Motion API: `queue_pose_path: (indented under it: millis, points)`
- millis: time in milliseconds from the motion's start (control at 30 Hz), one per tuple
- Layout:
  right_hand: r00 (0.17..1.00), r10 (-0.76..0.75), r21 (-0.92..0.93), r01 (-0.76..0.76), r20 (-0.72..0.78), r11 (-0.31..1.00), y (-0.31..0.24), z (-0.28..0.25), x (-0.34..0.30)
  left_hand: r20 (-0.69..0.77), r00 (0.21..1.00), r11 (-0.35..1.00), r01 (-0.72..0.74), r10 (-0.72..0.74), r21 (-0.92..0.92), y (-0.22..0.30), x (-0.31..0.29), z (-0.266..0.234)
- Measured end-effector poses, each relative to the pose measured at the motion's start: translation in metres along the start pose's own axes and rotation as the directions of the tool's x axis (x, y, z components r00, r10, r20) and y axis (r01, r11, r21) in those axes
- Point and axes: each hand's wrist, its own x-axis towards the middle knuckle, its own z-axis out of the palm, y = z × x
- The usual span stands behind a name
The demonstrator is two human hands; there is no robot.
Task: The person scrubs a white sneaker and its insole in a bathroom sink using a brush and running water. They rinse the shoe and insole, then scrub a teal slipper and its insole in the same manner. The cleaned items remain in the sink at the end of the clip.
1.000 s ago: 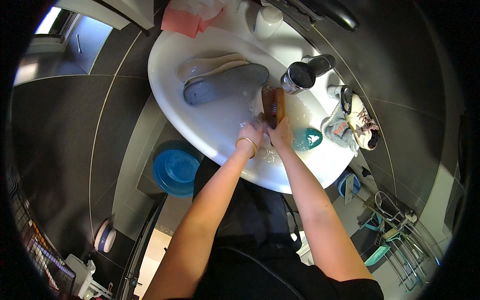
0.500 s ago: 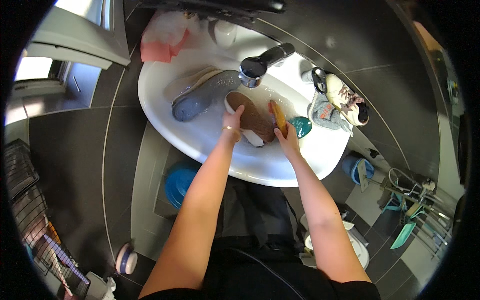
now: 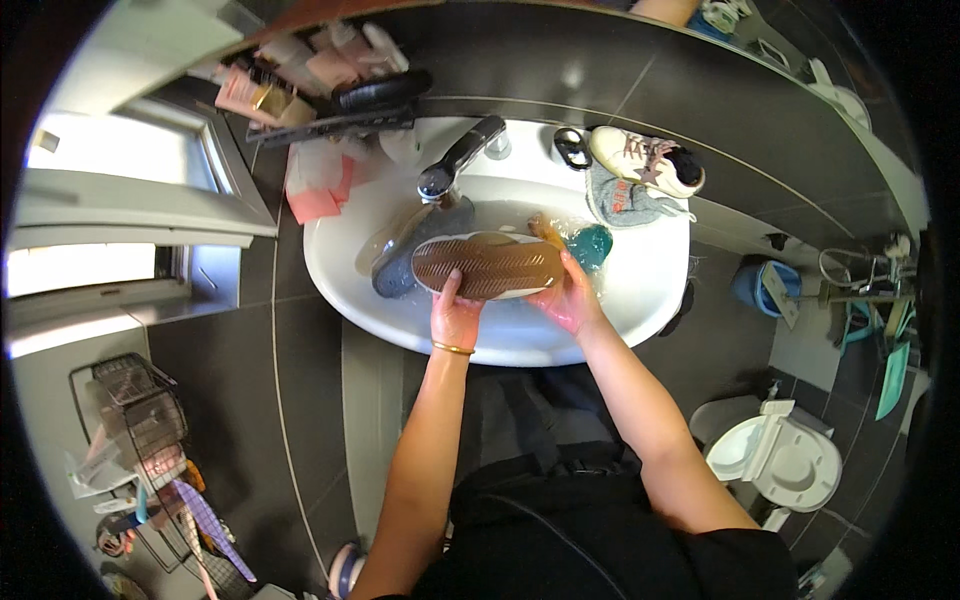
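A shoe (image 3: 490, 266) with a ribbed brown sole and white edge is held sole up above the sink's water. My left hand (image 3: 456, 318) grips one end, thumb across the sole. My right hand (image 3: 572, 298) is closed around the other end; its far fingers are hidden. Just beyond that end is a yellow-orange brush (image 3: 545, 231), partly covered by the shoe. Beside it sits a teal oval object (image 3: 590, 246). At the left of the white sink (image 3: 330, 270), a long blue-grey shoe-shaped piece (image 3: 398, 275) lies in the water, next to a tan one.
The black tap (image 3: 440, 180) reaches over the sink. On the right ledge stand a white sneaker (image 3: 645, 160) and a grey cloth (image 3: 630, 203). Pink packaging (image 3: 318, 195) lies at the left corner, below a shelf of bottles (image 3: 330, 75). A toilet (image 3: 790, 465) stands at right.
The shoe has turned from slanted to nearly level across the sink. My right hand has gone from the yellow-orange brush to the shoe's end. The view has shifted.
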Motion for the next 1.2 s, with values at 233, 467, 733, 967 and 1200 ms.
queue_pose_path:
  millis: [233,467,733,967,1200]
  points:
    - [0.963,-0.148,0.022,0.157,-0.224,0.987,-0.015,0.003,0.015,-0.005,1.0,0.954,0.025,-0.025,0.3,0.03,-0.014,0.014]
    - [0.951,0.021,0.168,0.032,-0.309,0.985,-0.024,0.002,0.004,0.086,0.994,0.882,-0.096,0.063,0.461,0.024,-0.037,0.04]
    - [0.975,0.204,0.223,-0.18,-0.088,0.958,-0.029,-0.016,0.015,0.131,0.988,0.749,-0.146,0.079,0.647,0.027,-0.041,0.06]
    - [0.979,0.177,0.274,-0.144,-0.101,0.951,-0.026,-0.004,0.027,0.282,0.944,0.349,-0.326,0.17,0.879,0.035,-0.049,0.094]
    - [0.956,0.265,0.323,-0.213,-0.126,0.922,-0.009,-0.043,0.056,0.423,0.895,0.008,-0.428,0.138,0.904,0.034,-0.047,0.092]
